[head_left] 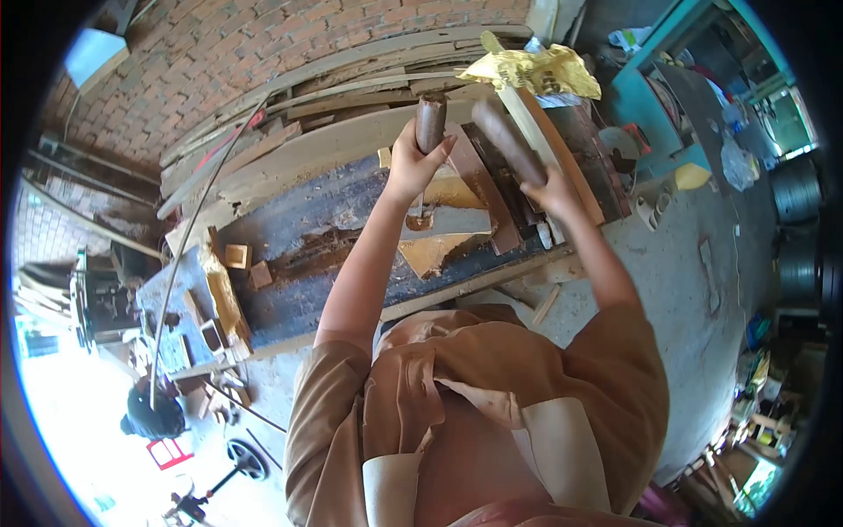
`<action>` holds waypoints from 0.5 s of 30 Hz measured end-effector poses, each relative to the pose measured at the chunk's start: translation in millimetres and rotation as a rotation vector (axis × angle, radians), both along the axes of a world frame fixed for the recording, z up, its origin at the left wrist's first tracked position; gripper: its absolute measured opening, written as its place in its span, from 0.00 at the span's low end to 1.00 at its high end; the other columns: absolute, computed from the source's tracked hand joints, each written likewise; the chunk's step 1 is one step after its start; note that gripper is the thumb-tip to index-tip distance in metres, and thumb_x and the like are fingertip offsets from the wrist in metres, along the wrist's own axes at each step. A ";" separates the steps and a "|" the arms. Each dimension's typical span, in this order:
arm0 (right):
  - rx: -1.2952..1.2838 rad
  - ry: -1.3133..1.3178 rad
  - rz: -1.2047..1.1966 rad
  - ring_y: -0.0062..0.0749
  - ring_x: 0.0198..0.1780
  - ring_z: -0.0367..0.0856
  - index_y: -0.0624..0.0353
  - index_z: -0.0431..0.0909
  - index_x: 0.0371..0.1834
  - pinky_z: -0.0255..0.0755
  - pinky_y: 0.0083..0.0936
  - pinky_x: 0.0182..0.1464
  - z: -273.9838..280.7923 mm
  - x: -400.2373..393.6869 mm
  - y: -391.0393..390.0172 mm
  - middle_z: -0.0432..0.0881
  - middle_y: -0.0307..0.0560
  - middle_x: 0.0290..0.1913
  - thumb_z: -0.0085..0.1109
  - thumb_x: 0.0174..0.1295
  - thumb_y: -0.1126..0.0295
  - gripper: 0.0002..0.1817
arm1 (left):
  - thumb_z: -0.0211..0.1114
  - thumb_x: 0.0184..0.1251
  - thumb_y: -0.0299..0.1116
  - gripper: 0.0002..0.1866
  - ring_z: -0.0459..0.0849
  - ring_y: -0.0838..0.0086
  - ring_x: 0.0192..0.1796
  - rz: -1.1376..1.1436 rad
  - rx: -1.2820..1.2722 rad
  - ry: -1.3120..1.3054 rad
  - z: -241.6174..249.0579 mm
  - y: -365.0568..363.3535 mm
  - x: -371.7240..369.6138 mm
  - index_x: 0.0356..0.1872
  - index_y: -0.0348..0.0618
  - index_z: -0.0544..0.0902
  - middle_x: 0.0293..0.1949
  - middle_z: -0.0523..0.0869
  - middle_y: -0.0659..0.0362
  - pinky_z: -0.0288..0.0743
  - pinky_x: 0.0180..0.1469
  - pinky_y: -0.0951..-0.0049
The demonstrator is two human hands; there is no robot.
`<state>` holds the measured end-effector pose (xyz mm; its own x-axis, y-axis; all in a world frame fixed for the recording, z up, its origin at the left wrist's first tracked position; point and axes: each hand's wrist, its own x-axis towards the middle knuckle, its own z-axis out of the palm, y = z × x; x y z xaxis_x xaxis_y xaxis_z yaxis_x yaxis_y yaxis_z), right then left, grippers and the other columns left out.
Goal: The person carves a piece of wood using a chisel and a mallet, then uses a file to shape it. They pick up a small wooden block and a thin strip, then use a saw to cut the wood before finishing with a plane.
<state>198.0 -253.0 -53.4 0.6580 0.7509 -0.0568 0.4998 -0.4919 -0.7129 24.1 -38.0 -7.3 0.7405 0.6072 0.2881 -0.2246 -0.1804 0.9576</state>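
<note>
My left hand is wrapped round the thick brown handle of a chisel, whose thin shaft points down at a pale wooden piece on the dark workbench. A small hole with shavings shows in that piece near the chisel's tip. To the right, my right hand grips the lower end of a dark, rod-like wooden club, raised and blurred by motion. The club and the chisel handle are apart. A yellowish wood block lies beside the pale piece.
Long boards lie along the brick wall behind the bench. Crumpled yellow paper rests at the bench's right end. Small wood blocks lie to the left. A long thin rod crosses the left side. Sandals are on the floor.
</note>
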 end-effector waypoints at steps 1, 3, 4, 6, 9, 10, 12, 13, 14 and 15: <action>-0.138 -0.139 -0.048 0.49 0.45 0.77 0.68 0.65 0.51 0.70 0.38 0.47 -41.1 -5.4 -3.9 0.78 0.61 0.40 0.65 0.44 0.58 0.34 | 0.66 0.53 0.31 0.14 0.72 0.81 0.29 -0.014 -0.017 0.019 1.4 -0.7 -0.6 0.35 0.37 0.70 0.26 0.75 0.61 0.69 0.32 0.78; -0.301 -0.193 -0.096 0.53 0.45 0.76 0.66 0.66 0.48 0.70 0.40 0.46 -109.9 -16.1 -8.4 0.77 0.63 0.39 0.64 0.44 0.59 0.31 | 0.66 0.53 0.31 0.15 0.72 0.81 0.30 -0.008 -0.033 0.037 5.3 -2.2 -2.5 0.36 0.37 0.70 0.27 0.75 0.61 0.70 0.33 0.78; -0.333 -0.113 -0.092 0.54 0.45 0.75 0.66 0.65 0.46 0.70 0.40 0.46 -122.2 -19.5 -6.5 0.77 0.64 0.39 0.64 0.44 0.60 0.29 | 0.66 0.53 0.31 0.15 0.72 0.81 0.30 0.000 -0.015 0.016 8.0 -4.4 -3.0 0.36 0.36 0.70 0.28 0.75 0.61 0.70 0.34 0.78; -0.416 -0.110 -0.077 0.54 0.44 0.76 0.65 0.65 0.44 0.70 0.42 0.44 -121.9 -35.0 0.0 0.77 0.63 0.38 0.63 0.44 0.61 0.27 | 0.66 0.53 0.31 0.15 0.73 0.81 0.31 0.035 -0.002 0.004 6.5 -4.2 -3.0 0.36 0.36 0.70 0.28 0.76 0.61 0.70 0.35 0.78; -0.321 -0.237 -0.011 0.54 0.43 0.75 0.65 0.68 0.42 0.70 0.41 0.43 -137.4 -40.8 -1.4 0.76 0.61 0.37 0.63 0.46 0.60 0.24 | 0.66 0.53 0.32 0.15 0.73 0.81 0.31 0.022 0.048 0.037 1.4 -1.0 -2.3 0.38 0.37 0.71 0.29 0.76 0.61 0.69 0.35 0.79; -0.247 -0.388 0.040 0.54 0.42 0.74 0.65 0.69 0.42 0.70 0.40 0.43 -139.5 -39.8 -1.3 0.76 0.60 0.37 0.62 0.48 0.61 0.23 | 0.66 0.53 0.32 0.15 0.73 0.81 0.31 0.029 0.051 0.039 1.3 -1.7 -1.9 0.38 0.37 0.71 0.29 0.76 0.61 0.69 0.35 0.79; -0.170 -0.409 0.009 0.51 0.43 0.74 0.65 0.70 0.42 0.70 0.38 0.44 -135.9 -35.3 4.3 0.75 0.58 0.40 0.60 0.51 0.61 0.21 | 0.65 0.55 0.32 0.13 0.72 0.83 0.30 0.037 0.058 0.018 0.9 -2.6 -0.4 0.34 0.40 0.70 0.26 0.75 0.65 0.68 0.34 0.81; -0.097 -0.433 -0.025 0.48 0.43 0.74 0.64 0.71 0.43 0.70 0.35 0.44 -130.9 -33.1 9.9 0.75 0.57 0.42 0.58 0.54 0.61 0.20 | 0.65 0.55 0.32 0.13 0.72 0.83 0.30 0.040 0.064 0.018 0.4 -2.2 -0.8 0.34 0.40 0.70 0.26 0.75 0.65 0.68 0.34 0.81; -0.092 -0.432 -0.022 0.48 0.43 0.74 0.64 0.71 0.43 0.70 0.35 0.44 -125.0 -27.3 17.2 0.75 0.57 0.42 0.58 0.54 0.61 0.20 | 0.65 0.56 0.33 0.13 0.72 0.83 0.30 0.026 0.058 0.010 -0.6 -2.0 -1.7 0.35 0.40 0.70 0.27 0.74 0.65 0.68 0.34 0.80; 0.090 -0.204 -0.055 0.43 0.44 0.74 0.64 0.70 0.45 0.70 0.32 0.44 -99.7 -21.9 29.2 0.73 0.56 0.46 0.56 0.56 0.61 0.20 | 0.65 0.56 0.33 0.13 0.72 0.83 0.30 0.011 0.051 -0.001 -1.3 -1.6 -2.0 0.36 0.40 0.70 0.27 0.74 0.65 0.68 0.34 0.80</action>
<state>176.1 -223.8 -153.2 0.6890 0.7097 0.1470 0.6124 -0.4616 -0.6418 22.1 -39.6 -8.6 0.7334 0.6000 0.3197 -0.2229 -0.2319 0.9468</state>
